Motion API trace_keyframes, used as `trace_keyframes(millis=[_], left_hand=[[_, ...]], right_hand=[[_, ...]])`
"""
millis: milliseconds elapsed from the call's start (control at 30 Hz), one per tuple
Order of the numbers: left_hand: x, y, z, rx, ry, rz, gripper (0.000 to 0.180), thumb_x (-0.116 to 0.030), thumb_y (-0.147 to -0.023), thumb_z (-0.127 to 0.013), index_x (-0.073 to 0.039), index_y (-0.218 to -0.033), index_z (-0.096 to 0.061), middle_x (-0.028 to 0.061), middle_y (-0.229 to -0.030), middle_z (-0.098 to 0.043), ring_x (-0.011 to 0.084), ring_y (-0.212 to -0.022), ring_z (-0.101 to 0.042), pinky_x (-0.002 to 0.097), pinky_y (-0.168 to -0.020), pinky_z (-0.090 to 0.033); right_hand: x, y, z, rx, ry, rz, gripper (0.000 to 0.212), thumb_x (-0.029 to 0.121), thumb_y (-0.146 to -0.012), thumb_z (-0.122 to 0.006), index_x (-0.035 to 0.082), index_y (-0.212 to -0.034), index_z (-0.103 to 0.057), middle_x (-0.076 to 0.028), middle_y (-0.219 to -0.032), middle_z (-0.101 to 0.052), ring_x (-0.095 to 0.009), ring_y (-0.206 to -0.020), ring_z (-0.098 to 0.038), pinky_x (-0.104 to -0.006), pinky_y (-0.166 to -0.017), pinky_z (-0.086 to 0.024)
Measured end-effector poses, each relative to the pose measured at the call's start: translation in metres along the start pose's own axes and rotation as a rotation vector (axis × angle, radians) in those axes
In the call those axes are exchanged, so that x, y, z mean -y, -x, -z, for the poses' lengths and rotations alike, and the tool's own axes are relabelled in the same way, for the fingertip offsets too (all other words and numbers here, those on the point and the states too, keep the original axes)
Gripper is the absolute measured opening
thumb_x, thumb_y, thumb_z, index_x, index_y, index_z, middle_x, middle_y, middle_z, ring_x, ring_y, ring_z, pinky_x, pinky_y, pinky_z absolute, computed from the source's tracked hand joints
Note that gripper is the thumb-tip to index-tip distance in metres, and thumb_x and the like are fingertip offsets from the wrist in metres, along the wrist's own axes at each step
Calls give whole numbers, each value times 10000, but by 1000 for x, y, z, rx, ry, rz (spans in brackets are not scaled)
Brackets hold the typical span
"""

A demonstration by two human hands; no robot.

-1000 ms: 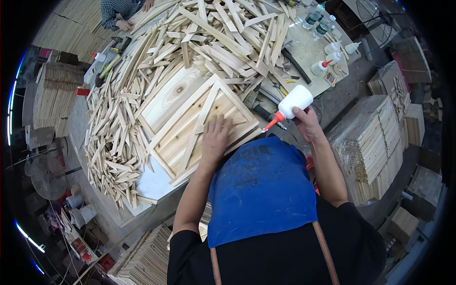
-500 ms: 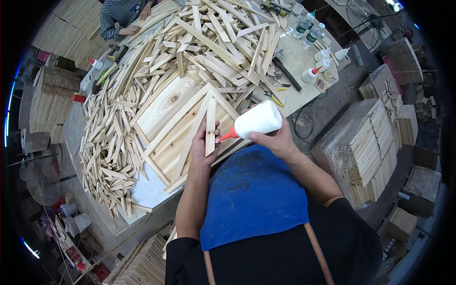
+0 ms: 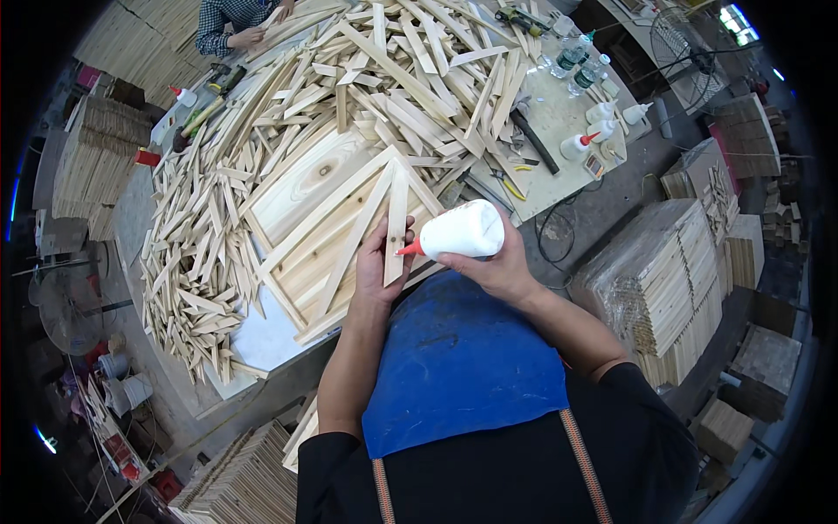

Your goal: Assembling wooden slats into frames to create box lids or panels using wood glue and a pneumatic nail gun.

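Note:
My left hand [image 3: 375, 267] is closed round a short pale wooden slat [image 3: 397, 218], which it holds tilted above the table's near edge. In my right hand [image 3: 502, 272] is a white glue bottle [image 3: 463, 230], tipped sideways with its red nozzle [image 3: 409, 250] at the slat's face near my left fingers. Small white dabs show on the slat by the nozzle tip. Just beyond my hands lies a wooden frame panel [image 3: 305, 240] with a diagonal strip [image 3: 356, 238] across its boards.
Loose wooden slats [image 3: 288, 109] are heaped over the table. At its right are a hammer [image 3: 534, 140], yellow-handled pliers [image 3: 506, 184], water bottles [image 3: 572, 54] and more glue bottles [image 3: 577, 146]. A co-worker's hand [image 3: 247, 37] rests at the far side. Wrapped wood stacks [image 3: 646, 279] stand at right.
The glue bottle has swung lower and its nozzle has moved from the slat's edge onto its face. My view has shifted slightly. Both hands keep their hold.

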State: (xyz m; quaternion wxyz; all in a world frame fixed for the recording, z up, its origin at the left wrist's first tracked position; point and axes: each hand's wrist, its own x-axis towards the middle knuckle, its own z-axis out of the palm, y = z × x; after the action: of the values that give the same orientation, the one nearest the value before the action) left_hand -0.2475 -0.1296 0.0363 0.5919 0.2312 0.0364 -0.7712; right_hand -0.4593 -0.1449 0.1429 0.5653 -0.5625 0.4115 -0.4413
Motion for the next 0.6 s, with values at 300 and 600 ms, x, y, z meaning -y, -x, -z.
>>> trace_keyframes(millis=[300,600], left_hand=[[4,-5,-9,-65,-37,13,414,-280,-1094,-516,-76,-1454,-507,154,-1100,-706,220,-846,-670,339,-684,-605],[5,-7,-10,-97,-25,50,449,-280,-1088,-529,-88,-1492,-499,143,-1101,-708,206,-847,-672,342,-697,-606]], right_hand=[[13,10,1,61,103,-30,584,180,-788,-937,17,-1226,-586,-94,-1126,-725,-152,-1048,-701,-319,-901,-568],[14,5,2,40,93,-74,598,149,-797,-927,11,-1255,-568,-92,-1129,-716,-158,-1063,-689,-326,-931,-552]])
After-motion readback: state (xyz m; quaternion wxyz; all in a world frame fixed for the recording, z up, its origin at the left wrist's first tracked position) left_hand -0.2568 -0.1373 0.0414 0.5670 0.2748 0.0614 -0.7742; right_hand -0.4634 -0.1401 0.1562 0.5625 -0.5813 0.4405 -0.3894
